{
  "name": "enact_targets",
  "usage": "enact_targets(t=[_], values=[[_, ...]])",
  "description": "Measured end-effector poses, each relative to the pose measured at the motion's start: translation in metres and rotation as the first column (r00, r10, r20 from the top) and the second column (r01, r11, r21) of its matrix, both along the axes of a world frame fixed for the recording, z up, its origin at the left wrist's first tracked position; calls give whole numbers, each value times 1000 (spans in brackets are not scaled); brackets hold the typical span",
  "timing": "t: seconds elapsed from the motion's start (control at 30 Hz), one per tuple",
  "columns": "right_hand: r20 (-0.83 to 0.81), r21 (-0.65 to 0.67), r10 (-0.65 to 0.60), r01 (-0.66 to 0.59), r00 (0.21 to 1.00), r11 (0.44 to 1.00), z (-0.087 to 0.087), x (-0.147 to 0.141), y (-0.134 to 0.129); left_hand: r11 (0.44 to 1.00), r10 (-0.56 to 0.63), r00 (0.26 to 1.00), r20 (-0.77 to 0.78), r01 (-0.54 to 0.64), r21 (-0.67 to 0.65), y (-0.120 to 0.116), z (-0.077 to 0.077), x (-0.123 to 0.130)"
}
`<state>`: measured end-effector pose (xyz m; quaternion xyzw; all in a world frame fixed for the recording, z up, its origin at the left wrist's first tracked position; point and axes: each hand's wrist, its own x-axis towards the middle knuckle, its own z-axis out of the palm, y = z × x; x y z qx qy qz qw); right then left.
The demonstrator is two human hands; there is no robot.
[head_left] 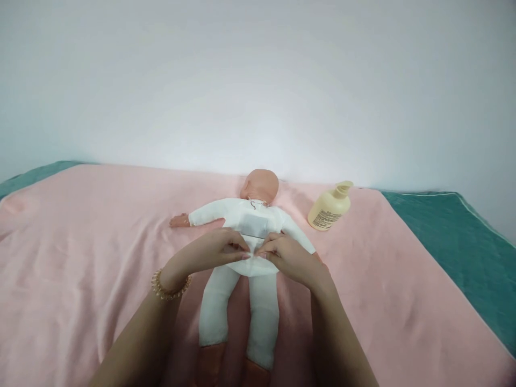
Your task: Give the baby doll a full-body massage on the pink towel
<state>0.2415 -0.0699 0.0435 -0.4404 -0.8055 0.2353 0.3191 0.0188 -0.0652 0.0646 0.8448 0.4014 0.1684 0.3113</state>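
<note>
A baby doll (262,270) with a white cloth body lies with its smooth head (262,184) pointing away from me and its legs toward me. A grey rectangular patch (253,225) shows on its upper torso. Over the lower torso, my left hand (223,248) and my right hand (288,256) face each other, almost touching. Thumb and fingers of each are pinched together on the white cloth, which puckers between them. My left wrist wears a beaded bracelet (170,290). The doll's right-side hand is mostly hidden behind my right hand and wrist.
A pale yellow pump bottle (329,208) stands to the right of the doll's head. Under everything spreads a wrinkled pink cloth (100,242), over a green cover (455,242) that shows at both sides. A pale wall (258,80) rises behind.
</note>
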Motion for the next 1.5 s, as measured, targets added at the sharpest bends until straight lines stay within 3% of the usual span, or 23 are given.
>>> enact_targets(t=[0.1,0.3,0.47,0.6,0.83,0.93,1.1,1.2,1.37,1.5], values=[[97,-186,109,-89,989,978,13,2,3,996,88,996,9,-88,-1,2,4,-1],[116,-281,101,-65,988,958,7,-2,9,989,90,996,11,-88,-121,5,-3,2],[111,-232,63,-36,992,972,9,-3,9,992,109,993,41,-106,-72,7,-4,3],[127,-177,-7,30,992,984,9,-2,12,977,212,973,94,-211,-17,10,-7,4],[126,-131,3,13,992,991,-5,-6,18,967,244,967,70,-249,60,21,-27,12],[140,-83,-15,26,990,996,-7,-9,18,956,243,961,131,-260,135,23,-32,15],[3,129,-233,231,972,964,-16,-18,22,871,251,911,327,-360,334,25,-41,19],[-113,218,-292,311,950,925,-27,-25,25,814,247,911,332,-380,438,29,-49,18],[-67,197,-250,259,966,946,-42,-29,32,859,219,949,225,-297,417,35,-57,16],[9,150,-250,246,968,958,-44,-29,37,882,240,951,193,-297,367,37,-59,17]])
